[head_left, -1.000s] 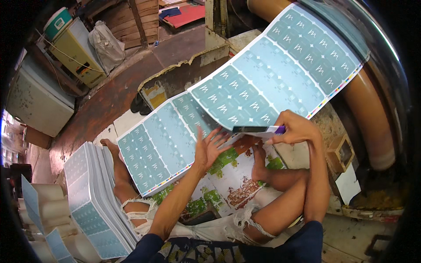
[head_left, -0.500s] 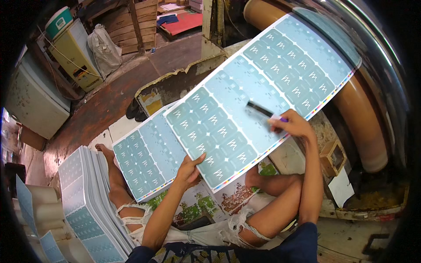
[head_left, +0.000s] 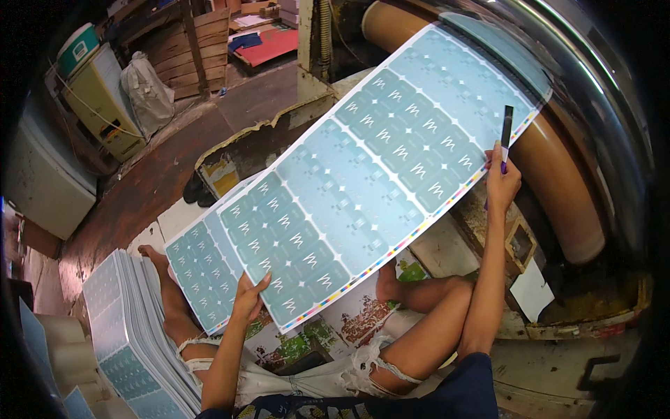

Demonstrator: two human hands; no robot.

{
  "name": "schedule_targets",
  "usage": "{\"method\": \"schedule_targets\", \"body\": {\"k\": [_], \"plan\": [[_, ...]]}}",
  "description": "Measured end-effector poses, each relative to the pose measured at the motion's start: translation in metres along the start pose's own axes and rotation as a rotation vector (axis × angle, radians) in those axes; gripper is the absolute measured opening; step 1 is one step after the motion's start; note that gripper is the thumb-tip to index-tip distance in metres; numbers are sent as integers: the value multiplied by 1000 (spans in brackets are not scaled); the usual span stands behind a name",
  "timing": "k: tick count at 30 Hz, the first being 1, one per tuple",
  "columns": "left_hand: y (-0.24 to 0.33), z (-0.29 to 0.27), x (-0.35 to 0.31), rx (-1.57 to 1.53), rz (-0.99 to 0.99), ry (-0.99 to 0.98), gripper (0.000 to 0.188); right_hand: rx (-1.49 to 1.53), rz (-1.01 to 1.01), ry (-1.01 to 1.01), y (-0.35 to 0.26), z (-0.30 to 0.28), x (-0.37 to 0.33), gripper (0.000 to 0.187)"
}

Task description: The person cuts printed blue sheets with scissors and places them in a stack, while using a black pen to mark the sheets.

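A long blue-green printed sheet (head_left: 349, 181) slants from the machine at upper right down over my lap. My left hand (head_left: 248, 297) pinches its near left corner area, thumb on top. At the sheet's right edge, farther up, my right hand (head_left: 502, 180) is closed around a cutter knife (head_left: 507, 133) with a dark blade and purple handle; the blade points up. My right fingers also touch the sheet's margin. Under the near end lies another similar printed sheet (head_left: 200, 279), resting across my legs.
A tall stack of printed sheets (head_left: 115, 328) stands at my left. A shiny metal cylinder (head_left: 593, 84) and a brown roller (head_left: 558, 181) curve along the right. A small wooden box (head_left: 518, 244) sits below them. Back left are a yellowish cabinet (head_left: 112, 98) and a sack (head_left: 146, 87).
My right hand with the cutter knife has moved from over the sheet's middle to its right edge, farther up. The view has shifted slightly, and the sheet and my left hand appear lower left.
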State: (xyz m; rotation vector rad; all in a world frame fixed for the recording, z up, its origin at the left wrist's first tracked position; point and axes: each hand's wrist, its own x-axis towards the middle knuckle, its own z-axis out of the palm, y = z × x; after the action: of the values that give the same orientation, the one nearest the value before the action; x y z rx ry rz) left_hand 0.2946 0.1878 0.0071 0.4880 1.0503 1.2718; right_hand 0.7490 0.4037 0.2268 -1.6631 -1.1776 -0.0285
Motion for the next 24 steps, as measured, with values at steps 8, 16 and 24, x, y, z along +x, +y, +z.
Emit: {"method": "schedule_targets", "body": {"k": [8,16,24], "plan": [[8,-23,-19,38,26,54,57,163,120,222,36,-17,38,45],[14,-51,-28,47,10,49,53,344,18,90,48,-13,72,37],[14,-70,-33,26,45,29,54,357,-17,-240,71,-15,103,36]]}}
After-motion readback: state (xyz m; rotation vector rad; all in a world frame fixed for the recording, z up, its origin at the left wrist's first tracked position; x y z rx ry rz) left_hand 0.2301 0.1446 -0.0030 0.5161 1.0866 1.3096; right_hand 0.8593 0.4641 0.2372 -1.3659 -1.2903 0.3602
